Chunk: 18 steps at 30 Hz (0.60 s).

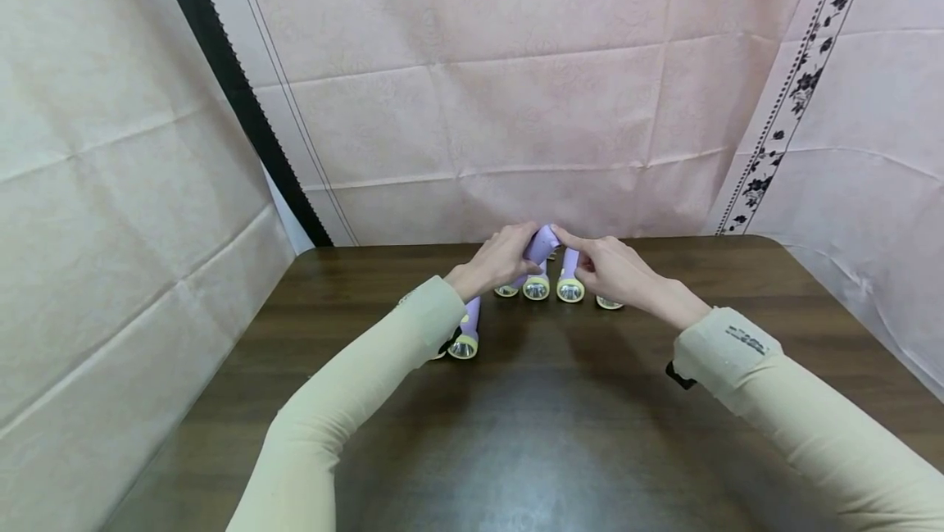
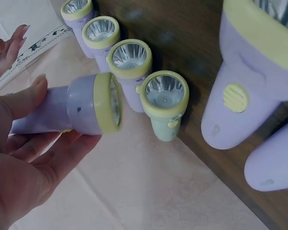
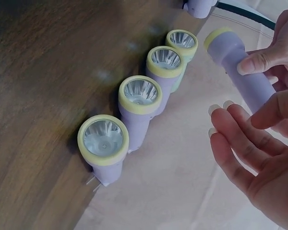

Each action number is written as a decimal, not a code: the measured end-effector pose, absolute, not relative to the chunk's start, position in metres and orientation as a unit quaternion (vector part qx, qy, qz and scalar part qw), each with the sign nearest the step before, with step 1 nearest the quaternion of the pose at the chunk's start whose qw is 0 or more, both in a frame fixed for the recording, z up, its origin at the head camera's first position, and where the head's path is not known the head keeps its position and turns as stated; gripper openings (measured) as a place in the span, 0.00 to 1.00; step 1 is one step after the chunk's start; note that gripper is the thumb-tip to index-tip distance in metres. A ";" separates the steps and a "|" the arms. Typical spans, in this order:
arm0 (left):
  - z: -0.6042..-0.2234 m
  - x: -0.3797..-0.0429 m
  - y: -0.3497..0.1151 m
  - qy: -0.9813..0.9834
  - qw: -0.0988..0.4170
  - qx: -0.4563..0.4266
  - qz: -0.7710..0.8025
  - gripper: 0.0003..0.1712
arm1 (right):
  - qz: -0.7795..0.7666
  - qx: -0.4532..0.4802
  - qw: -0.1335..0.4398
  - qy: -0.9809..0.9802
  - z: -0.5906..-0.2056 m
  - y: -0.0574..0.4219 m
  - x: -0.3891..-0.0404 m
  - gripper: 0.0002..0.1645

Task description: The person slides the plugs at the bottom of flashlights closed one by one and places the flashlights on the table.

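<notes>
My left hand (image 1: 497,260) grips a purple flashlight (image 2: 60,108) with a yellow rim around its head, thumb on one side of the body and fingers under the other. The head of this flashlight points down toward the table and its tail points up. My right hand (image 1: 615,270) reaches in from the right, its index finger at the tail end of the held flashlight. In the right wrist view its other fingers (image 3: 240,143) are loosely bent and hold nothing. Below stands a row of flashlights: purple ones (image 3: 139,112) and a pale green one (image 2: 165,122), lenses facing me.
Two more purple flashlights (image 2: 235,105) lie nearer, under my left wrist, partly hidden in the head view. Two thin metal prongs (image 3: 92,181) show by the rightmost flashlight in the row. The dark wooden table (image 1: 516,434) ends at a pale cloth backdrop (image 1: 516,122).
</notes>
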<state>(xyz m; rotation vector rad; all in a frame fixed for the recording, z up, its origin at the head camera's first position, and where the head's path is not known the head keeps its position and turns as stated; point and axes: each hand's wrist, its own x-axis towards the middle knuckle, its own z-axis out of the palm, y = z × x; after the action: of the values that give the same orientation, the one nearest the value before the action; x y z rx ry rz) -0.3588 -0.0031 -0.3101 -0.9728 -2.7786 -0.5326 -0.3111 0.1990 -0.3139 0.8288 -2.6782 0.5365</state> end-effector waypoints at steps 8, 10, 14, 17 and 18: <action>-0.302 -0.350 -0.002 -0.959 0.037 -0.245 -0.139 0.35 | 0.178 0.293 0.148 -0.928 -0.319 0.196 -0.312 0.44; -0.301 -0.348 -0.004 -0.965 0.030 -0.226 -0.130 0.40 | 0.174 0.291 0.148 -0.929 -0.320 0.197 -0.312 0.43; -0.304 -0.346 -0.008 -0.976 0.012 -0.185 -0.118 0.47 | 0.168 0.292 0.145 -0.930 -0.321 0.199 -0.311 0.42; -0.310 -0.344 -0.011 -0.981 0.001 -0.161 -0.107 0.45 | 0.167 0.289 0.141 -0.932 -0.323 0.202 -0.312 0.42; -0.313 -0.344 -0.011 -0.982 -0.002 -0.158 -0.101 0.42 | 0.166 0.287 0.140 -0.933 -0.323 0.202 -0.312 0.42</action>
<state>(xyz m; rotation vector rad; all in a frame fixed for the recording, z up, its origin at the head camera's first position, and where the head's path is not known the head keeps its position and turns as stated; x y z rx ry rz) -0.3435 -0.0113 -0.3129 -0.4962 -3.0898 -0.3187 -0.3121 0.2023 -0.3232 0.8286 -2.6963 0.4804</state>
